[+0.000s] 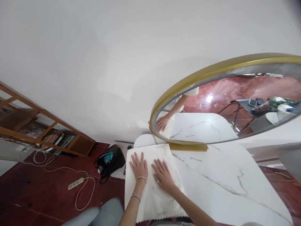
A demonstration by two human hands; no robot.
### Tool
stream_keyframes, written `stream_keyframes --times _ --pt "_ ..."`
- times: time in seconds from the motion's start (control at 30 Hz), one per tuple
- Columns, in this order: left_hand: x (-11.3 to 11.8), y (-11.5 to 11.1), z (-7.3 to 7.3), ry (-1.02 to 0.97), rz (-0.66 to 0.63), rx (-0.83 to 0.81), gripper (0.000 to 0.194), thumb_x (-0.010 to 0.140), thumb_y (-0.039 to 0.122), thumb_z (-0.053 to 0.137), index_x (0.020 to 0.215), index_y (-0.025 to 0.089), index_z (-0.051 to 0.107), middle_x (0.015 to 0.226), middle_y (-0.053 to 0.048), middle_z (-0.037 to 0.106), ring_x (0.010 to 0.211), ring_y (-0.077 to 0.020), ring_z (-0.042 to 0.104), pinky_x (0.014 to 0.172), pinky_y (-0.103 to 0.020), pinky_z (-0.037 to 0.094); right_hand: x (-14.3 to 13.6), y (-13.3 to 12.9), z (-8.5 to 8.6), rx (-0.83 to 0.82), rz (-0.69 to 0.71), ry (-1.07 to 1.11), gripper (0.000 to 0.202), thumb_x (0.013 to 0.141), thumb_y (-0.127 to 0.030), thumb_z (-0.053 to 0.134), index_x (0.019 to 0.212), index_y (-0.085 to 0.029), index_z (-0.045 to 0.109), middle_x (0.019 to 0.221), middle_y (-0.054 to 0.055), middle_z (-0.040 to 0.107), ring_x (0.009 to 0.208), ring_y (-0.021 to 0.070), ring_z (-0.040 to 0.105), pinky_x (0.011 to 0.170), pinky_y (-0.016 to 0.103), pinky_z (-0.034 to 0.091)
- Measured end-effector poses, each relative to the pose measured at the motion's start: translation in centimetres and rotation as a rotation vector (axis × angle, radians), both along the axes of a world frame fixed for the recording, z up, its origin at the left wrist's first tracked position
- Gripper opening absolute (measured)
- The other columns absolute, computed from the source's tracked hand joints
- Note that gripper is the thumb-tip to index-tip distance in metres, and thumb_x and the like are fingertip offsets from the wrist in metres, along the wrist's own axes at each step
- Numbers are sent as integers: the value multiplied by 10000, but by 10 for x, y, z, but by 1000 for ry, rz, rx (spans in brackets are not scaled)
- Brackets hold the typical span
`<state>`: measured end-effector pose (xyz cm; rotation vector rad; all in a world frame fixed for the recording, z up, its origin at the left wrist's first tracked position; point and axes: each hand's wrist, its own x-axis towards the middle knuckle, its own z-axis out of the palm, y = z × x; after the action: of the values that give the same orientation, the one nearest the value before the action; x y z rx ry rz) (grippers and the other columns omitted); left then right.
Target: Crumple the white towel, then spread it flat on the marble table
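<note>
A white cloth point(156, 197) with a scalloped edge lies spread over the left end of a white marble-patterned table point(211, 182). My left hand point(138, 168) rests flat on the cloth, fingers spread, with bracelets at the wrist and forearm. Beside it my right hand point(163, 175) also presses flat on the cloth, fingers stretched out and a ring on one of them. Neither hand grips anything. The cloth's near edge hangs close to the table's front.
An oval gold-framed mirror point(199, 75) stands on a gold base point(188, 147) against the wall, reflecting a hand and table. On the left are a black bag point(115, 161), a power strip point(75, 183) with a looping cable on the red floor, and a wooden cabinet point(81, 145).
</note>
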<state>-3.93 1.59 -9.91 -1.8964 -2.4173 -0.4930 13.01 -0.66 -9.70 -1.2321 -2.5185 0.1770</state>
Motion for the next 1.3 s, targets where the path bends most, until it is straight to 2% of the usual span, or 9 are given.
stream_keyframes --times 0.1,0.2,0.33,0.5,0.63,0.77,0.93,1.07,1.3 --pt "12 8 -4 -32 -283 -19 562 871 66 318 1374 286 440 1511 -57 315 1411 -218 242 1131 -478 267 21 -28 2 -9 -55 -46 596 940 -312 377 1491 -270 153 1545 33 194 1421 252 182 1127 485 215" --pt "22 31 -6 -30 -457 -8 527 887 138 359 1398 257 406 1510 -51 317 1408 -197 253 1138 -416 274 24 -33 1 -14 -144 -73 617 940 -330 360 1497 -267 101 1543 35 190 1418 258 196 1122 497 217" --pt "25 80 -2 -3 -498 -28 513 906 283 398 1417 258 372 1525 -41 279 1418 -210 221 1151 -416 223 5 -2 -6 -19 -267 -40 629 943 -350 349 1498 -254 71 1547 50 171 1423 271 170 1124 516 197" --pt "20 142 7 11 -537 -91 427 908 309 398 1314 239 511 1439 -44 440 1380 -207 311 1162 -405 191 -18 51 -13 -44 -356 -24 597 953 -370 331 1496 -239 120 1554 62 148 1430 279 133 1125 508 188" --pt "16 156 12 1 -525 -102 402 915 306 391 1275 224 552 1401 -62 486 1364 -209 338 1161 -404 190 -20 68 -11 -78 -350 -34 592 959 -397 321 1495 -239 127 1557 72 139 1431 280 127 1119 498 192" --pt "0 121 14 -5 -344 -143 456 928 333 379 1374 263 439 1507 -85 319 1410 -256 240 1127 -551 180 -14 66 -3 -62 -160 -45 712 892 -574 417 1489 -312 131 1564 68 109 1428 325 108 1122 550 123" --pt "-36 12 12 54 -107 -101 478 941 411 345 1408 311 372 1547 -83 214 1431 -289 158 1080 -651 152 -13 62 8 -51 42 -29 695 862 -650 411 1465 -386 188 1572 42 65 1429 335 80 1114 603 71" --pt "-44 -70 9 78 -136 10 525 933 375 350 1449 304 287 1560 -69 174 1430 -296 159 1104 -549 245 -18 56 10 -71 59 -7 652 888 -621 384 1464 -367 213 1572 65 51 1431 339 37 1106 623 79" --pt "-20 -131 2 106 -51 37 680 913 303 401 1474 374 24 1570 -72 118 1425 -337 150 1057 -634 272 -11 15 7 -40 160 37 605 897 -529 454 1445 -325 296 1560 50 155 1432 310 83 1121 600 110"
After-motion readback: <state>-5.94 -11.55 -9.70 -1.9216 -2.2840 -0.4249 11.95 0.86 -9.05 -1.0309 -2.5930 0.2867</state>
